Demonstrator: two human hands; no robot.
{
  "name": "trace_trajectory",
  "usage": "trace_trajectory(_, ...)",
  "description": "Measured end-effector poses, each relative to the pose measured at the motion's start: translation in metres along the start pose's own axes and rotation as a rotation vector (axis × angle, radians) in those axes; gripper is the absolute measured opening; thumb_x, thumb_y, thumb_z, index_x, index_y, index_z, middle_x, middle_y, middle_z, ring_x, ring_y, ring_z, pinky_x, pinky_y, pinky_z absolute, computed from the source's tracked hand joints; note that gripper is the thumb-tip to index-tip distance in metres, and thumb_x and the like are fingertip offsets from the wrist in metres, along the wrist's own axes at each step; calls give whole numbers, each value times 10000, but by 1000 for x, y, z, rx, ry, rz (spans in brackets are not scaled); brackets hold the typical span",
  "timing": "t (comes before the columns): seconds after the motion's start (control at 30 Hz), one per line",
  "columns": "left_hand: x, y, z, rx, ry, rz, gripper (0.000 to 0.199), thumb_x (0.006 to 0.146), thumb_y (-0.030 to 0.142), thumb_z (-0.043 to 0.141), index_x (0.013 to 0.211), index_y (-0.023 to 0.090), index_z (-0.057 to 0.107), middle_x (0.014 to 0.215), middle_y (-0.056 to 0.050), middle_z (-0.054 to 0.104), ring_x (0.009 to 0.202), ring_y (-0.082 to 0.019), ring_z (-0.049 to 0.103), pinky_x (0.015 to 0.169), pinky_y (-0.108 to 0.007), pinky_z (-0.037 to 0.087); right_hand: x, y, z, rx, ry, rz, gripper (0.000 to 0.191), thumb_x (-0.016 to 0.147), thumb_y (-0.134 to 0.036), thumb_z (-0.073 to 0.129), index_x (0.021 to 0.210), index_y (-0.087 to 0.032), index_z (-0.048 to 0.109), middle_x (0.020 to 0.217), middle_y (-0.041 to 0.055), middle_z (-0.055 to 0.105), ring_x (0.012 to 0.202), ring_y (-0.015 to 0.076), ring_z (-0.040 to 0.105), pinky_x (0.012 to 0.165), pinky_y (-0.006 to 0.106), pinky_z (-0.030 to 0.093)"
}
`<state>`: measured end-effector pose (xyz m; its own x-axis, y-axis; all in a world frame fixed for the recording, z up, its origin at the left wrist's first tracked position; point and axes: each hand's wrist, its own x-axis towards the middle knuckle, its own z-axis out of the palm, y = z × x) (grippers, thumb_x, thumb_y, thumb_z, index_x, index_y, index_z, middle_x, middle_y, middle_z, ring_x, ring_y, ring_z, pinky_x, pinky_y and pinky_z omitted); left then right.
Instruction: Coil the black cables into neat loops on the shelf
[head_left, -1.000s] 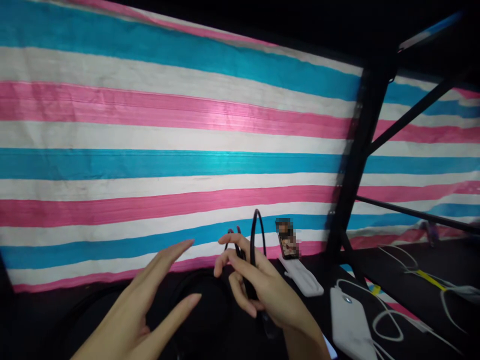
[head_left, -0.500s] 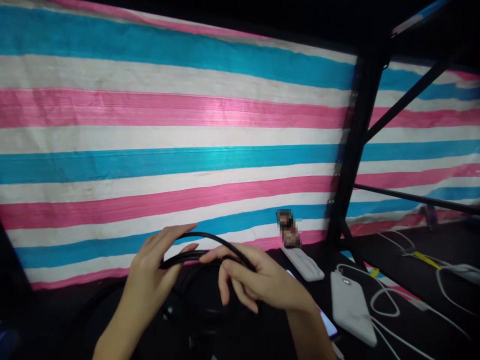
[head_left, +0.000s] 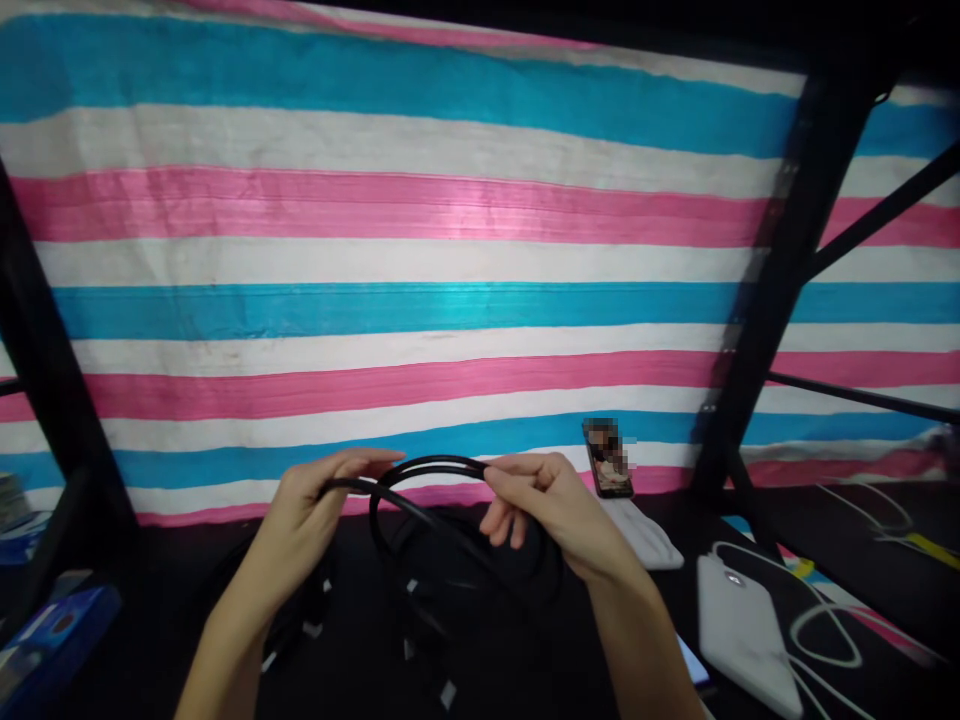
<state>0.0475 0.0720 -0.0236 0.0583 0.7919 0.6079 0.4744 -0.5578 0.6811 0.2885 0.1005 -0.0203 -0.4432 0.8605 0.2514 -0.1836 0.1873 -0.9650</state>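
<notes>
A black cable (head_left: 439, 466) bends in loops between my two hands, above a black surface. My left hand (head_left: 319, 495) grips one part of it between thumb and fingers. With thumb and index finger, my right hand (head_left: 551, 505) pinches the top of the loop, its other fingers curled beneath. Lower loops of the cable hang toward the surface and blur into the dark. Below them lie several small light-coloured connector ends, one (head_left: 448, 694) near the bottom edge. Which cable each end belongs to, I cannot tell.
A phone (head_left: 609, 460) stands propped on a white stand (head_left: 646, 535) at the right. Nearby lies a white power bank (head_left: 746, 630) with white cords. A blue box (head_left: 60, 640) sits at the left. Black rack posts (head_left: 780, 270) frame a striped sheet (head_left: 420, 310).
My hands have moved apart, the right one shifting right along the cable and pinching it. The loops now spread wider. The view has turned left, showing the blue box.
</notes>
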Motion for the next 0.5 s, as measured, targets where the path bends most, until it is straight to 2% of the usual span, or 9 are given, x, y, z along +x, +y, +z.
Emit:
trace_trajectory(0.1, 2, -1, -4, -33, -6, -10, 241, 813, 359, 530, 922, 274, 727, 990, -52, 696, 725, -179, 650, 576, -249, 534, 2, -1, -4, 11, 137, -43, 298, 718, -396, 723, 815, -115, 719, 452, 11, 631, 295, 47, 483, 300, 115, 314)
trace_trajectory(0.2, 4, 2, 1, -11, -25, 50, 209, 752, 400, 632, 920, 323, 731, 1030, -43, 667, 577, -122, 582, 455, -209, 472, 4, -1, 2, 25, 169, -76, 291, 731, -402, 710, 813, -123, 723, 475, 15, 645, 244, 9, 383, 266, 116, 188)
trace_trajectory(0.33, 3, 9, 14, 131, 77, 213, 276, 744, 411, 652, 1012, 365, 696, 918, -14, 684, 560, -119, 547, 513, -227, 461, -1, -2, 17, 33, 85, -98, 308, 766, -409, 672, 886, -132, 729, 537, 29, 675, 247, 0, 348, 271, 141, 167)
trace_trajectory(0.4, 2, 11, 14, 179, 132, 273, 239, 750, 426, 640, 973, 371, 706, 808, 4, 692, 586, -141, 575, 538, -242, 459, -4, -3, 20, 31, 24, -97, 320, 781, -403, 659, 951, -138, 719, 616, 44, 702, 272, 3, 369, 279, 146, 183)
trace_trajectory(0.5, -1, 12, 7, 216, 222, 240, 184, 761, 479, 596, 851, 374, 718, 766, 24, 702, 662, -176, 625, 568, -266, 463, -8, -4, 17, 11, -108, -54, 349, 779, -379, 667, 1036, -144, 688, 656, 26, 697, 344, 23, 451, 338, 146, 302)
